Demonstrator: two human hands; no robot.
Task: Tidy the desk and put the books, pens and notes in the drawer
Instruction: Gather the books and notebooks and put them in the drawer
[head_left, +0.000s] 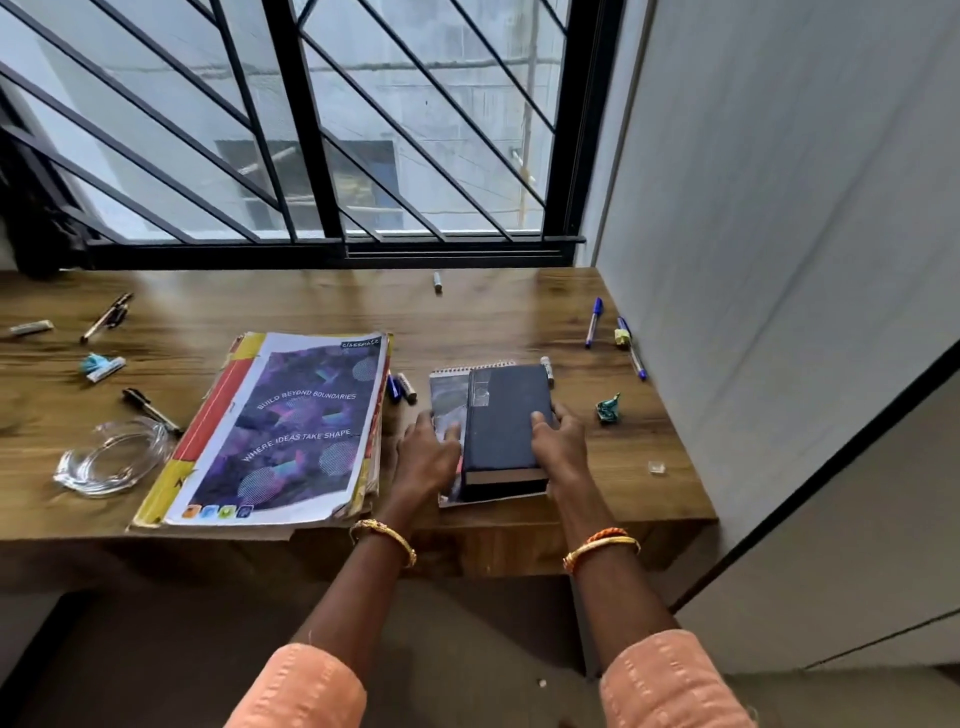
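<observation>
Wooden worktop (519, 322) carries everything we still have to clear, and we read it from its left edge across. Near that left edge lie a few pens (106, 317) and a clear glass dish (111, 457); just right of the dish sits a stack of large notebooks (280, 431), its long axis running from the front edge back toward the window and leaning a little to the right.

Our left hand (426, 460) rests on the left side of a spiral notepad (447, 400), fingers fairly straight and touching its cover. On that notepad lies a dark blue book (506, 421), its long axis also running front to back, its page edge facing us at the front edge of the worktop. Our right hand (558, 447) is laid over the book's right side, fingers on the top cover and curled over its edge, so we judge that it grips the book.

Both hands already flank this small pile, which lies straight ahead of us, so we judge that the next move is a lift toward us. No drawer shows. More pens (595, 322) lie near the right edge, well apart from our hands.
</observation>
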